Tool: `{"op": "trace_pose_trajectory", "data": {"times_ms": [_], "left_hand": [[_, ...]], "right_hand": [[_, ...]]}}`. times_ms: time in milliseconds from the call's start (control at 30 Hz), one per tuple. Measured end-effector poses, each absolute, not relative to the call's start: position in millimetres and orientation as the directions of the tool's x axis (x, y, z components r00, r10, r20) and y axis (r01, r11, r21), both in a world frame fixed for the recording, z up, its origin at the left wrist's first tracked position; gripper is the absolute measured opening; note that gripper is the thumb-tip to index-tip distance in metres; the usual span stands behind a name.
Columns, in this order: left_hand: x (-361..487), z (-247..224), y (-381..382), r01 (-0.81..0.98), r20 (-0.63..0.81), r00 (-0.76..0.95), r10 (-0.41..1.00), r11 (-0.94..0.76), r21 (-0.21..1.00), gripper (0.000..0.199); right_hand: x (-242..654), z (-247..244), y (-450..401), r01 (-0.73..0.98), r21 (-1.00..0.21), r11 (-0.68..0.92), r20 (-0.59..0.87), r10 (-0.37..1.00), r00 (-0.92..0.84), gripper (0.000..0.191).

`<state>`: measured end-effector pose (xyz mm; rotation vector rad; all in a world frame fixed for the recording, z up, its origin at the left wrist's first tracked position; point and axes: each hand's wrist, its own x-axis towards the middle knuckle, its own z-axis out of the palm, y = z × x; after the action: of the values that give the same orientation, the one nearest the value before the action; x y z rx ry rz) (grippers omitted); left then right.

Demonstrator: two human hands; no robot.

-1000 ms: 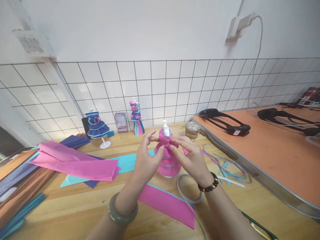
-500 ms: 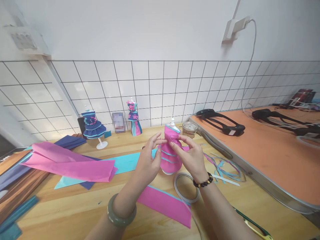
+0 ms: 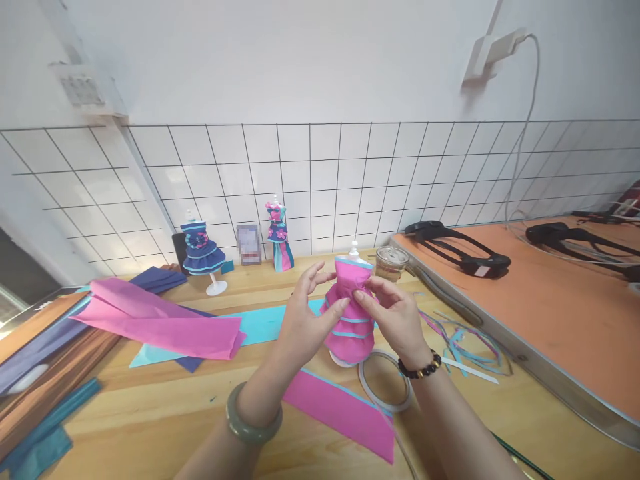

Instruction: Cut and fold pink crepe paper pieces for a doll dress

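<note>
A small white dress form wears a pink tiered dress [image 3: 354,327] with light blue trim and stands upright on the wooden table. My left hand [image 3: 313,313] is at the dress's left side, fingers apart, its thumb near the front of the waist. On the other side, my right hand [image 3: 395,313] pinches the dress at the waist between thumb and fingers. A pink strip with a blue edge [image 3: 343,410] lies in front of the dress, beside a roll of narrow tape [image 3: 365,380].
Two small dressed forms [image 3: 203,250] [image 3: 279,237] stand at the back. Pink fabric [image 3: 165,327] and blue pieces lie left. A lidded cup [image 3: 391,262], tangled cords [image 3: 463,343] and an orange board [image 3: 565,313] with black headsets are right.
The view has shifted, so most things sit further right. The dress has turned to show more of its front. My left thumb has moved over toward its waist.
</note>
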<state>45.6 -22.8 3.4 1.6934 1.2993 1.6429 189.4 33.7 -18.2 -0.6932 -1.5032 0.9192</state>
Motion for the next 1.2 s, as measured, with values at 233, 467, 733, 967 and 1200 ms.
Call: {"op": "trace_pose_trajectory", "data": {"times_ms": [233, 467, 733, 967, 1200], "left_hand": [[44, 3, -22, 0.285, 0.542, -0.175, 0.822, -0.485, 0.827, 0.059], [44, 2, -19, 0.263, 0.534, -0.236, 0.812, -0.476, 0.839, 0.059], [44, 1, -18, 0.202, 0.492, -0.244, 0.836, -0.452, 0.869, 0.061], [42, 1, -18, 0.2, 0.468, -0.235, 0.852, -0.428, 0.881, 0.06], [42, 0, -17, 0.208, 0.492, -0.248, 0.835, -0.45, 0.869, 0.062]], "right_hand": [[186, -14, 26, -0.083, -0.844, 0.53, 0.531, 0.803, -0.271, 0.027], [182, -14, 26, 0.011, -0.757, 0.654, 0.628, 0.731, -0.266, 0.025], [178, -17, 27, 0.069, -0.708, 0.703, 0.681, 0.706, -0.195, 0.023], [178, -15, 24, 0.107, -0.659, 0.744, 0.721, 0.666, -0.193, 0.024], [176, -18, 21, 0.187, -0.549, 0.815, 0.806, 0.575, -0.141, 0.026]]}}
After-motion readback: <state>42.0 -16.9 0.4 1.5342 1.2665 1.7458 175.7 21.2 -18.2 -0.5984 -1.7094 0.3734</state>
